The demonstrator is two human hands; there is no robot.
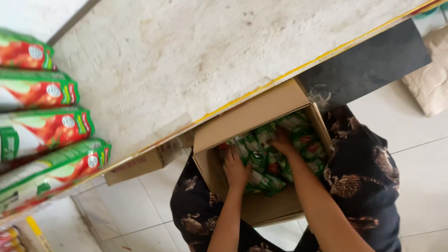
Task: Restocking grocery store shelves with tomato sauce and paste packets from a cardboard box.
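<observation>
An open cardboard box rests on my lap, filled with several green and red snack packets. My left hand lies on the packets at the box's left side, its fingers curled over them. My right hand reaches deeper into the middle of the box, with its fingertips tucked among the packets. Both forearms enter from the bottom of the view. I cannot see the fingertips clearly.
A pale shelf board with a yellow edge runs across the top, just above the box. Large green and red packets stand in a row on it at the left. A smaller cardboard box sits under the shelf edge. Below is a white tiled floor.
</observation>
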